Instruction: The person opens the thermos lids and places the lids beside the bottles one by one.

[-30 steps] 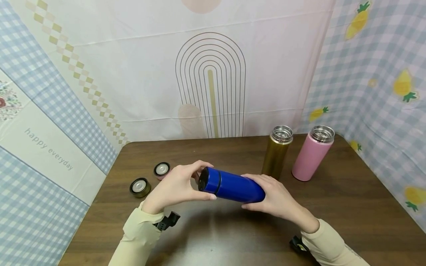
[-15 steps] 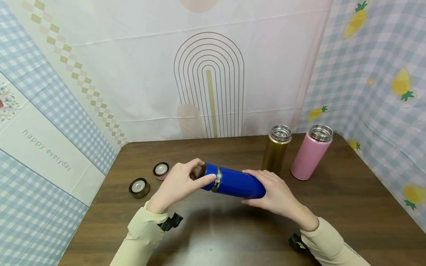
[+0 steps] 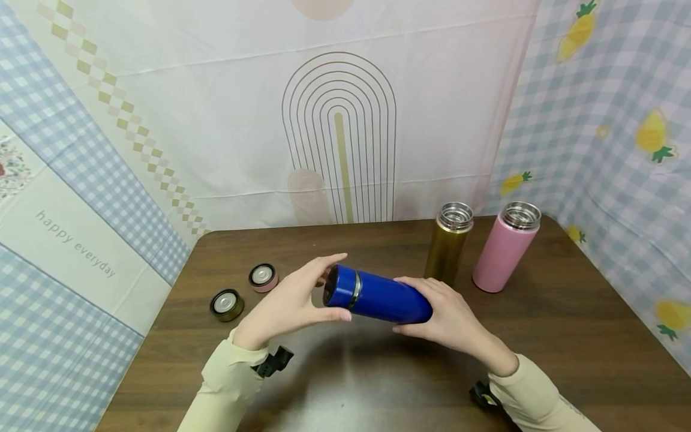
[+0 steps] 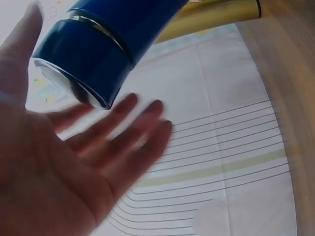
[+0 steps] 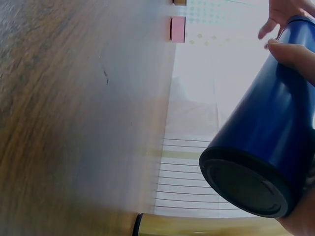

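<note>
A blue thermos bottle (image 3: 391, 298) is held in the air, lying nearly level with its capped end tipped up to the left. My right hand (image 3: 450, 315) grips its base end, thumb below and fingers over the top. At the other end is the blue lid (image 4: 81, 54), a silver ring showing between it and the body. My left hand (image 3: 294, 300) is spread around that lid, thumb in front and fingers behind. In the left wrist view the fingers (image 4: 142, 130) are loosely extended and stand off the lid. The black bottom of the bottle faces the right wrist camera.
A gold bottle (image 3: 447, 252) and a pink bottle (image 3: 505, 255) stand lidless at the back right of the wooden table (image 3: 572, 336). Two lids lie upside down on the left, one pink-sided (image 3: 263, 277) and one dark gold (image 3: 227, 305). Patterned cloth hangs behind.
A silver gap has opened between lid and body. My left hand turned on the lid, then spread its fingers back off it. My right hand stayed nearly still.
</note>
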A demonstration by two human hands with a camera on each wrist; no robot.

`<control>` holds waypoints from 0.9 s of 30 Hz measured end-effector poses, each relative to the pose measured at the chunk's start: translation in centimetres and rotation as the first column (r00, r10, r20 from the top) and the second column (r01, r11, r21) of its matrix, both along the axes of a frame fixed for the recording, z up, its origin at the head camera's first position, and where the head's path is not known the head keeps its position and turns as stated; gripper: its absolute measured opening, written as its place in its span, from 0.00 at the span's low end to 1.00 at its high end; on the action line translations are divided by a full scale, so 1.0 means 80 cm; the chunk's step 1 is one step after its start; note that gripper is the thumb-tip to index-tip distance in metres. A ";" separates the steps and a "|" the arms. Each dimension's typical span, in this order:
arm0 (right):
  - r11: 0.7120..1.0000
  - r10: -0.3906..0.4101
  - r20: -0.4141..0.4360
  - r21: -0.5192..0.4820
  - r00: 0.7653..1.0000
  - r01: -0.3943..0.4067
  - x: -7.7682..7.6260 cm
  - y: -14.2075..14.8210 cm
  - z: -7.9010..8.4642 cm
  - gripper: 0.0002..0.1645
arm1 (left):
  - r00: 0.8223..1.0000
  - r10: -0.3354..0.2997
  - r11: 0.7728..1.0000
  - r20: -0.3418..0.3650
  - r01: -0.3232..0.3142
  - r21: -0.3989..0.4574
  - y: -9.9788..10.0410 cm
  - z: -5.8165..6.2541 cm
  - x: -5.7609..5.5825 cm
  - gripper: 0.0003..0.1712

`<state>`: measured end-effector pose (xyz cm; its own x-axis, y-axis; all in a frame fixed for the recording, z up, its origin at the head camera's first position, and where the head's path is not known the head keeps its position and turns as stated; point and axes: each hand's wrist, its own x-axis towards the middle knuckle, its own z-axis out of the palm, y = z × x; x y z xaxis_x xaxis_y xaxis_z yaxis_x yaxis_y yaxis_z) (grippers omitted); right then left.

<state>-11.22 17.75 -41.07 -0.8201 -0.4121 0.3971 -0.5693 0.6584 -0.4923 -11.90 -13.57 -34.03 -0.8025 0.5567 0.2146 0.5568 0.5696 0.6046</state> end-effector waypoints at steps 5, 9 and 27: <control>1.000 0.001 0.015 -0.015 1.000 -0.001 0.000 0.001 -0.001 0.50 | 0.991 -0.129 0.990 -0.033 0.131 0.044 -0.003 0.000 0.000 0.55; 1.000 0.005 0.022 -0.013 1.000 -0.005 0.000 0.002 -0.001 0.50 | 0.982 -0.176 0.982 -0.069 0.180 0.051 -0.004 0.001 -0.001 0.53; 1.000 0.022 0.021 0.005 1.000 -0.022 -0.001 0.003 -0.003 0.51 | 1.000 0.018 1.000 -0.016 -0.018 0.018 -0.008 -0.001 0.002 0.39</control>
<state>-11.33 18.02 -41.29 -0.8188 -0.4320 0.3781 -0.5733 0.6487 -0.5006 -11.74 -14.18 -34.10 -0.8088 0.5380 0.2376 0.5564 0.5691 0.6054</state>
